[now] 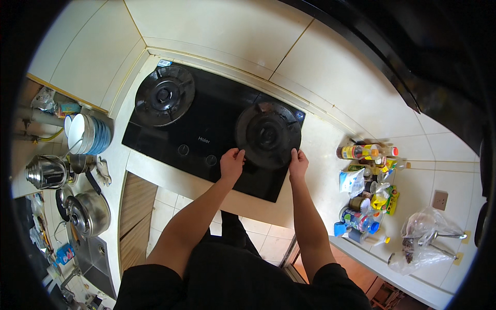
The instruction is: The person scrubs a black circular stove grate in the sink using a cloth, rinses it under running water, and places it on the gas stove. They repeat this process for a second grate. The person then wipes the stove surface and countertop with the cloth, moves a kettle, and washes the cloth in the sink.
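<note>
A black glass gas hob (217, 116) lies built into the pale countertop before me. Its right burner carries a round black burner plate (268, 133), with my two hands at its near edge. My left hand (232, 164) pinches the rim at the lower left between thumb and fingers. At the lower right, my right hand (298, 164) pinches the same rim. Whether the plate is raised off the glass, I cannot tell. The left burner (164, 95) has a similar round black support on it. Two control knobs (183, 150) sit between the burners, near the front edge.
Several bottles and jars (358, 219) and packets stand on the counter at right. At left are stacked bowls (91, 133), a steel pot (89, 213), a kettle (46, 172) and a sink (95, 259). A dark range hood (387, 50) overhangs the upper right.
</note>
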`<state>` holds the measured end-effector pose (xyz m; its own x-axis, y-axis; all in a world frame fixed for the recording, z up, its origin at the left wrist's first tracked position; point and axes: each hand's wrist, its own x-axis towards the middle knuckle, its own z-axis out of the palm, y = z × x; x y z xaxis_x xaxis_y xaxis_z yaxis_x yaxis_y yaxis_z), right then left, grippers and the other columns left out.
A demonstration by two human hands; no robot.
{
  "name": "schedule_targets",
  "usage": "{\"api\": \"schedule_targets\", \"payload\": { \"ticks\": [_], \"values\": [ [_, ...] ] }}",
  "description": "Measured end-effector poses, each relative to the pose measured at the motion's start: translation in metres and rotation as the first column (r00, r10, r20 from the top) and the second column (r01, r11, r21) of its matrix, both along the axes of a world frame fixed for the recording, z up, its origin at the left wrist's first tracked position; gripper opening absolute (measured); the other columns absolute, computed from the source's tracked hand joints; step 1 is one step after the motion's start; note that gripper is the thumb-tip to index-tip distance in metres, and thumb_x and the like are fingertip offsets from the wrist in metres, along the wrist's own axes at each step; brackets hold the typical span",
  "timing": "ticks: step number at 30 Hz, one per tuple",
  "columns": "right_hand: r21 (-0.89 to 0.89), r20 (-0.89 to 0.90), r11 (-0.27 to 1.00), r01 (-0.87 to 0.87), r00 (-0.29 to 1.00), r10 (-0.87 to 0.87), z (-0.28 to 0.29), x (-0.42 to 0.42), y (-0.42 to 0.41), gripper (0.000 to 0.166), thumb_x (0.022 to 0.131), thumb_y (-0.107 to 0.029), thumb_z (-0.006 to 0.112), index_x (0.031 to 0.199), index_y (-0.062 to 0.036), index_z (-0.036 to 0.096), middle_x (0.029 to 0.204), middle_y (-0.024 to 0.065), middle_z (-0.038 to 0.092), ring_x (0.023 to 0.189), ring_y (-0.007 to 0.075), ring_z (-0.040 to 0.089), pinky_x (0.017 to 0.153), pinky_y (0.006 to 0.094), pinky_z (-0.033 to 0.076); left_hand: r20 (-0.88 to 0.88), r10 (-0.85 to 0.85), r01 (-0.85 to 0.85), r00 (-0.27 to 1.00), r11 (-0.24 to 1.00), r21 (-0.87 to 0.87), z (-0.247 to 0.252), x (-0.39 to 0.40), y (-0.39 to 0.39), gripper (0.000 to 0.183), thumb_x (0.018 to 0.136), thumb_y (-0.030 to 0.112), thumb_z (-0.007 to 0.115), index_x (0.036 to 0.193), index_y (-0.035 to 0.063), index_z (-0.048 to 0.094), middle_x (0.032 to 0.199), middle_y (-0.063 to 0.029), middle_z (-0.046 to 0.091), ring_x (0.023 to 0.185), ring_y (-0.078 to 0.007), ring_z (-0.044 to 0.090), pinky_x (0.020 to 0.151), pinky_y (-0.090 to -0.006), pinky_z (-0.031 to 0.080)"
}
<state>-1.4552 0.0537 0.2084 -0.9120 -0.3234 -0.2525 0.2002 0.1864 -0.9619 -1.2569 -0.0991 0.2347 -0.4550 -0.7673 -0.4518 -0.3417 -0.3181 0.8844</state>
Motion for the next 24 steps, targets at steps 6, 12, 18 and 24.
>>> {"api": "schedule_targets", "payload": {
  "ticks": [6,12,18,24],
  "values": [
    [0.16,0.173,0.987,-0.019,0.985,-0.009,0.025,0.002,-0.004,0.024,0.097,-0.026,0.063,0.087,-0.0038,0.066,0.067,-0.001,0.059,0.053,0.0084,0.051,0.045,0.0244,0.04,0.136,-0.035,0.049,0.99,0.994,-0.098,0.008,0.0,0.0,0.022,0.099,0.022,0.059,0.102,0.0006,0.066,0.083,-0.0066,0.068,0.068,-0.0134,0.06,0.068,-0.0289,0.051],
    [0.261,0.205,0.963,0.061,0.972,-0.117,0.054,0.022,-0.002,0.033,0.094,-0.035,0.064,0.097,-0.002,0.066,0.079,0.0038,0.062,0.058,0.0135,0.058,0.047,0.0251,0.043,0.049,-0.13,0.133,0.99,0.989,-0.064,-0.004,0.023,0.015,0.027,0.095,0.028,0.063,0.101,0.0019,0.067,0.08,-0.007,0.069,0.07,-0.0168,0.065,0.066,-0.0317,0.051],
    [0.181,-0.045,0.939,0.294,0.956,-0.29,0.001,0.148,0.106,0.034,0.096,-0.031,0.059,0.096,0.0024,0.065,0.084,0.0067,0.065,0.065,0.0136,0.061,0.052,0.0259,0.045,-0.344,-0.548,0.604,0.763,0.794,0.075,0.012,0.137,0.028,0.024,0.097,0.023,0.059,0.11,0.003,0.065,0.089,-0.0031,0.067,0.074,-0.0108,0.06,0.069,-0.0269,0.05],
    [0.552,-0.151,0.834,0.0,0.983,0.1,0.027,0.277,0.149,0.027,0.087,-0.025,0.068,0.084,0.0014,0.071,0.076,0.0098,0.07,0.074,0.0191,0.066,0.072,0.0325,0.052,-0.081,-0.408,0.416,0.909,0.887,0.202,-0.03,0.312,0.011,0.024,0.098,0.022,0.056,0.1,0.0012,0.067,0.083,-0.0065,0.067,0.075,-0.0148,0.063,0.07,-0.0299,0.051]
  ]
}}
